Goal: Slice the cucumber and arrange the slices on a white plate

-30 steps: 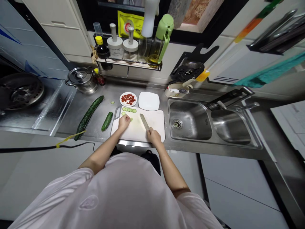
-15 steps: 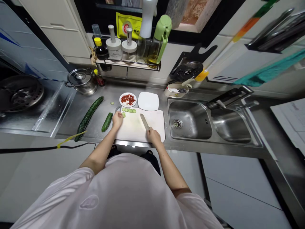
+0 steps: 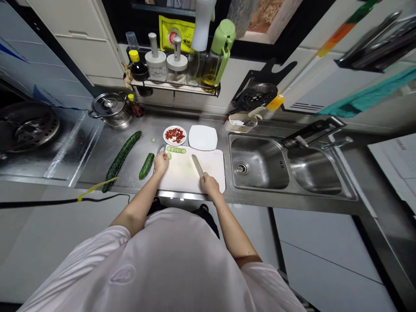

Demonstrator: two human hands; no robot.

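While the person stands at the steel bench (image 3: 141, 145), both hands are down on the white cutting board (image 3: 185, 175), which lies just left of the sink (image 3: 260, 167).

The right hand (image 3: 210, 185) is closed around the handle of a knife (image 3: 196, 165). Its blade points away from the person, over the middle of the board, with the tip toward the far edge. I cannot tell if the blade touches the board or is a little above it.

The left hand (image 3: 161, 162) is at the left edge of the board with the fingers curled in. It is touching or almost touching one or two cucumber slices (image 3: 168, 155) at the far left corner. Whether it holds something under the fingers, I cannot tell. A short row of slices (image 3: 176, 150) lies along the far edge of the board, just beside this hand.

On the bench left of the board lies a short piece of cucumber (image 3: 146, 165), close to the left hand but not touching it. Further left lies a long whole cucumber (image 3: 121, 158), at a slant. One single slice (image 3: 153, 140) sits alone on the bench.

Behind the board are a round plate with chopped red pieces (image 3: 174, 135) and an empty white square plate (image 3: 203, 138), side by side. A steel pot with lid (image 3: 110, 108) stands at the back left.
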